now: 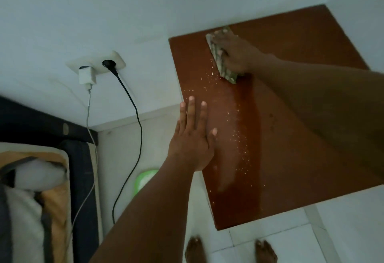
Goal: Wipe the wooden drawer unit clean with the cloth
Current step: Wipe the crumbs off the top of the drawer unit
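Observation:
I look straight down on the reddish-brown top of the wooden drawer unit (291,117), which stands in a corner against white walls. My right hand (236,52) presses a folded patterned cloth (220,59) flat on the far part of the top, near the back wall. A trail of pale crumbs (239,129) runs from the cloth toward the front edge. My left hand (193,136) hovers flat at the unit's left edge, fingers spread, holding nothing.
A wall socket (95,63) on the left holds a white charger (87,77) and a black plug (109,64), their cables hanging to the floor. A bed with bedding (35,179) fills the lower left. A green object (145,179) lies on the white tiles. My bare feet (230,250) stand below.

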`<state>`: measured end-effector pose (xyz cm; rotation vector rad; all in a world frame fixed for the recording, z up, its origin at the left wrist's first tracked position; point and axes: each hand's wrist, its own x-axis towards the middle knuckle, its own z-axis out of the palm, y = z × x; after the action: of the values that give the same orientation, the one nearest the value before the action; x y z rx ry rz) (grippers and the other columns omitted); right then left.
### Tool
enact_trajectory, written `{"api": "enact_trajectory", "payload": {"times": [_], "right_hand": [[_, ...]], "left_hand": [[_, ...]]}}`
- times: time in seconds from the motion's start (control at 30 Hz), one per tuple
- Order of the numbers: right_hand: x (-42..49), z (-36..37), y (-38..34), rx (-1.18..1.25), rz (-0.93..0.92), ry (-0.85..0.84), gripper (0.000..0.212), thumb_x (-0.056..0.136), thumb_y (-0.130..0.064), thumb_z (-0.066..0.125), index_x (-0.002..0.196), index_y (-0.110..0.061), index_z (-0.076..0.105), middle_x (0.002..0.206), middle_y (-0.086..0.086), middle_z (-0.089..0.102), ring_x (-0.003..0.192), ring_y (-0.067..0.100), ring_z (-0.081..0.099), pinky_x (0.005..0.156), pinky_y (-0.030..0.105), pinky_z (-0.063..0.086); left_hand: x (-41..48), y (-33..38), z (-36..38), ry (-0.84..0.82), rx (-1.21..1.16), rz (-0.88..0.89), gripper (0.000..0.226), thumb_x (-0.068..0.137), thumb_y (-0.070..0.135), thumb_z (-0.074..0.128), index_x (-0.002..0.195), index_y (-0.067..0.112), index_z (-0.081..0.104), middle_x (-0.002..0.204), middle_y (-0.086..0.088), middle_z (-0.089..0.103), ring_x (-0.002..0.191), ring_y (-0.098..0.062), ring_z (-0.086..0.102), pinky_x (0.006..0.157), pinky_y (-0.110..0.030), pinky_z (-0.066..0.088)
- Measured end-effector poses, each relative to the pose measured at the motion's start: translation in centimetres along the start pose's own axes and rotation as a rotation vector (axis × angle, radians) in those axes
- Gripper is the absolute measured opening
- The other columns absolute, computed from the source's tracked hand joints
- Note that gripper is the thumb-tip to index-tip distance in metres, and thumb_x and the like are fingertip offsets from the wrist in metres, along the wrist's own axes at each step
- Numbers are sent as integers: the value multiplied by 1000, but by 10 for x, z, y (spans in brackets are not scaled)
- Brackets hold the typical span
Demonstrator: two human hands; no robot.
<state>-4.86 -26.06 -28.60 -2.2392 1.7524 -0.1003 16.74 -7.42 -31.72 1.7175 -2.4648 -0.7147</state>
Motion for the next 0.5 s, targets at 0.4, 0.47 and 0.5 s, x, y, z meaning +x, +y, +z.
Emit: {"api": "enact_trajectory", "payload": {"times": [0.4,0.47,0.5], "right_hand": [[-194,51,-25,-82,-166,15,54,104,-27,26,157,-19,25,166,0,22,155,16,12,125,41,20],[-236,56,-39,-29,-189,22,54,101,-24,32,155,-19,33,163,0,29,154,15,18,124,37,22],[-257,59,-46,17,-202,36,53,99,-22,36,152,-19,37,160,1,34,152,15,23,123,33,22]], "left_hand": [[0,0,-3,-37,42,17,71,104,53,15,158,21,-18,164,-8,-31,149,-27,-33,123,-41,-10],[-1,-1,-3,-40,43,19,71,104,53,15,158,20,-18,164,-9,-31,149,-28,-33,123,-42,-10],[-1,0,-3,-40,44,20,71,104,52,14,158,20,-18,164,-10,-31,149,-29,-33,123,-42,-10]]}}
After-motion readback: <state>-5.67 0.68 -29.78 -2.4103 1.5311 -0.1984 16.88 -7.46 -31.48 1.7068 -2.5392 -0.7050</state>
